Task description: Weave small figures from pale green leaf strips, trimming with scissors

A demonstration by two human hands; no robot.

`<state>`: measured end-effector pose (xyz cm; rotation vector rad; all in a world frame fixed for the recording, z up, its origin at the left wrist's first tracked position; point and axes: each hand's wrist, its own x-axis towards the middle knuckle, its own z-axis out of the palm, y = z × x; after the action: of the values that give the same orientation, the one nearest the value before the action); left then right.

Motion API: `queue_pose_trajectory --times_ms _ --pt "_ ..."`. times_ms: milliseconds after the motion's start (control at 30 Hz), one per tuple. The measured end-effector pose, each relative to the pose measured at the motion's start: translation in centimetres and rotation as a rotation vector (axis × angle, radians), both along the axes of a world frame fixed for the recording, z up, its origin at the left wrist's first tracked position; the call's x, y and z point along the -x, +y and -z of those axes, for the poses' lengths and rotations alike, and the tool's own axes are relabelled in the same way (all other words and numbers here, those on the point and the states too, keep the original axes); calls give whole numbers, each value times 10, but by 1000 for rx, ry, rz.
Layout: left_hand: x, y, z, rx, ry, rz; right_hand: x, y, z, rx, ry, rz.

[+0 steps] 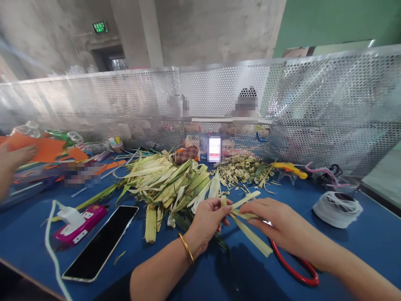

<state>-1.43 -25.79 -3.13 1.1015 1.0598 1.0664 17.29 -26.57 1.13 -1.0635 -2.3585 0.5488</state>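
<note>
The pale husk strips [254,239] are up between the 2 hands, over the blue table [341,259], in front of the husk pile [169,177] and the heap of scraps [242,169]. The left hand [203,221] is nearly closed, thumb and fingertips pinching the strips where they meet; the right hand [278,217] is partly curled, thumb and forefinger closed on a strip just beside that pinch. A red handle [294,271] shows below the right hand; whether the curled fingers also hold it, I cannot tell. For clean work, I'd keep the left pinch firm and close to the meeting point, so the folds can't slip, and draw with the right hand evenly along the grain, since thin husk probably splits if twisted or jerked. The loose ends spread apart, which should help against tangling. The white cord roll [337,209] sits well to the right.
</note>
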Motion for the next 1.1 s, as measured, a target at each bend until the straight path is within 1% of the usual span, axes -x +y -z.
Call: queue_pose_trajectory --times_ms 33,67,200,233,267,300,333,400,467,533,600,667,800,933,1000,1100 --pt "0 -1 0 -2 -1 18 -2 0 -3 56 47 -35" --pt "-1 -1 0 -1 -2 29 -3 0 -4 144 110 -49" --pt "-3 -3 0 11 13 21 -2 3 -1 564 403 12" --pt "-3 -4 0 14 17 20 -1 3 0 621 461 20" --pt "-4 -4 0 16 19 26 1 3 0 640 503 26" --pt "-4 -5 -1 19 20 37 3 2 1 620 532 38" --pt "-4 -5 -1 24 18 49 6 1 1 566 555 62" --pt "-4 -5 -2 34 11 72 10 -1 0 411 615 140" --pt "-3 -5 -3 34 8 82 15 -3 0 304 702 223" --pt "-3 -5 -4 32 12 84 18 -5 2 274 799 265" --pt "-3 -6 -4 29 18 92 21 -5 4 299 842 285" --pt "-3 -6 -6 28 20 101 22 -4 7 340 810 300" --pt "-3 -8 -7 41 11 110 21 0 14 405 638 319" --pt "-4 -8 -4 27 -27 106 19 3 16 333 454 314" --pt "-4 -6 -2 25 -42 62 19 2 15 286 407 333" --pt "-5 -5 0 19 -49 9 19 2 13 261 373 343"
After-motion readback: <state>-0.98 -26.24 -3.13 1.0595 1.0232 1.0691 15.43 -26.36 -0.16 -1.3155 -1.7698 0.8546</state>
